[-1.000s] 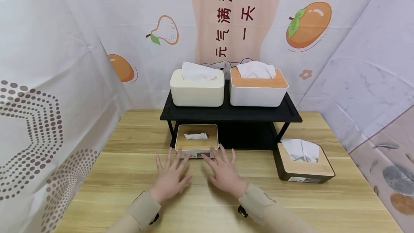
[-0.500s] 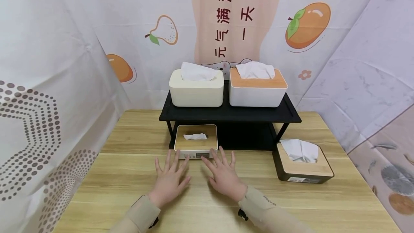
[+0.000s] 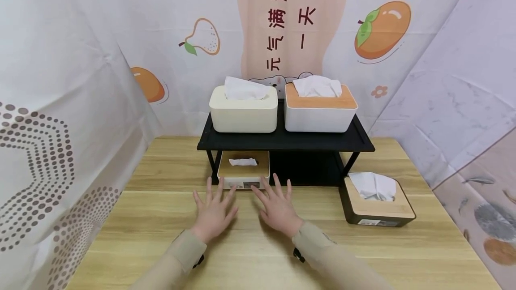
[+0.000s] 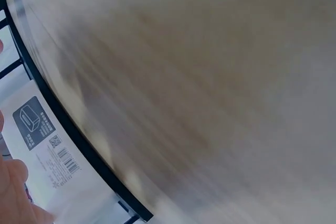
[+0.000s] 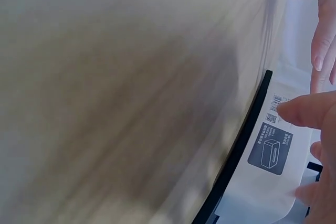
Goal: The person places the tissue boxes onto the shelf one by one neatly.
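A white tissue box with a wooden lid and a tissue poking out sits at the left of the lower level of a black two-tier rack. My left hand has its fingers spread, with fingertips at the left of the box's front. My right hand, fingers also spread, has its fingertips at the right of that front. Whether all the fingertips touch cannot be told. In the left wrist view the box's printed label shows; in the right wrist view a fingertip lies against the box's face.
A cream tissue box and a white tissue box with an orange-brown lid stand on the rack's top. On the wooden table, right of the rack, lies a dark tissue box with a wooden lid. Printed cloth hangs behind.
The white tissue box has slid back, deeper into the rack's lower level. Both hands have moved slightly forward with it, fingers still spread. The other boxes stay put.
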`<state>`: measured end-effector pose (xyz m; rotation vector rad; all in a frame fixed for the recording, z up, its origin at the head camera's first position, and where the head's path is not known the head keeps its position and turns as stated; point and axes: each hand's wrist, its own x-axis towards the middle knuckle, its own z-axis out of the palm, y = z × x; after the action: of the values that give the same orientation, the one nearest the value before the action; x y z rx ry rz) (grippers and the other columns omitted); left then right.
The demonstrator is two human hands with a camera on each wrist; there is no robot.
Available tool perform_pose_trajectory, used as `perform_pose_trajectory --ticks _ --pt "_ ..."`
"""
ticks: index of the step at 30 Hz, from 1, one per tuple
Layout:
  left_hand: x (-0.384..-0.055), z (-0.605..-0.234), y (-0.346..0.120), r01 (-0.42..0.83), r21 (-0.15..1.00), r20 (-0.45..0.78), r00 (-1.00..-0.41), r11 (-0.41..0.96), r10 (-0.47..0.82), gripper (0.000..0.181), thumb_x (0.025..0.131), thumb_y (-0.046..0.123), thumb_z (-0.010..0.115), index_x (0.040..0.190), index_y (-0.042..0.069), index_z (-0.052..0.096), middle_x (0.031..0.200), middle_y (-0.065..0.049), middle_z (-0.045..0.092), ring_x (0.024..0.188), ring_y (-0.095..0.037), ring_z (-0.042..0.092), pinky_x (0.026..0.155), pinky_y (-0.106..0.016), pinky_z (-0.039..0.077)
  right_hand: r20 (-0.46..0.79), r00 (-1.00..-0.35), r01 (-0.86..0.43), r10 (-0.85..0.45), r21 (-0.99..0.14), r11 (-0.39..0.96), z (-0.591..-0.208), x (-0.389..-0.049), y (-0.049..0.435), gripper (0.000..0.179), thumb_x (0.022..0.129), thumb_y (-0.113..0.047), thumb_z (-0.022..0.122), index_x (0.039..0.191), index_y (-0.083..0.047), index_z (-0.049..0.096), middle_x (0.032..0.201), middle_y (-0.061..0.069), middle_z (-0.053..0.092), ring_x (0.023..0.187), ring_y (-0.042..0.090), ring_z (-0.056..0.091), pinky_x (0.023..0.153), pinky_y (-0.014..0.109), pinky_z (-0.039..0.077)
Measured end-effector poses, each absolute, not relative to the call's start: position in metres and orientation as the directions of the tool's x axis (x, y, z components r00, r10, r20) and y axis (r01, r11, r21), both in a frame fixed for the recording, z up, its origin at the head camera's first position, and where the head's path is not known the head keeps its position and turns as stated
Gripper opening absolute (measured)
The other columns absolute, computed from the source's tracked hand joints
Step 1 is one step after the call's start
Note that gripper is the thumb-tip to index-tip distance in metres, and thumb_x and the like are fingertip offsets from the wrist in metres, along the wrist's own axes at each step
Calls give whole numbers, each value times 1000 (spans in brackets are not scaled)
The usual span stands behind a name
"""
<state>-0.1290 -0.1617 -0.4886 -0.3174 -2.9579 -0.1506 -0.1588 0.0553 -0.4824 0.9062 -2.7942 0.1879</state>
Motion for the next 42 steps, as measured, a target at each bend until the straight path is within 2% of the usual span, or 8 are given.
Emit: perform_pose_trajectory --ticks 8,14,21,29,42 --pt "-145 -487 -162 210 86 182 -964 974 192 59 93 48 52 146 23 39 155 -18 23 141 -50 7 99 -79 5 162 -826 -554 -539 -57 831 -479 -173 48 69 85 -35 68 146 -25 37 155 10 27 142 43 14 105 71 11" --pt "-156 -488 -161 166 42 122 -980 985 160 61 95 51 47 149 26 32 157 -15 18 142 -48 6 100 -78 7 143 -837 -541 -529 -66 838 -478 -182 46 65 86 -35 66 145 -28 38 155 9 26 142 43 15 105 71 12" --pt "-166 -490 -160 125 37 85 -989 991 121 62 94 53 46 149 30 29 159 -11 15 143 -47 3 99 -78 7 103 -853 -520 -512 -70 852 -483 -192 44 64 90 -38 62 147 -30 35 157 6 22 144 39 10 107 70 7" --pt "-173 -494 -160 135 87 73 -989 987 128 62 95 51 46 150 29 28 159 -11 11 143 -46 -4 99 -78 -2 57 -866 -499 -496 -63 864 -483 -196 42 64 91 -40 60 148 -32 31 159 6 17 145 38 6 109 68 6" --pt "-173 -490 -161 153 119 82 -986 981 143 59 97 46 46 149 26 30 158 -13 15 144 -45 -3 102 -75 -4 62 -867 -497 -494 -94 862 -481 -196 43 64 91 -37 61 148 -30 32 158 6 18 145 38 7 109 68 5"
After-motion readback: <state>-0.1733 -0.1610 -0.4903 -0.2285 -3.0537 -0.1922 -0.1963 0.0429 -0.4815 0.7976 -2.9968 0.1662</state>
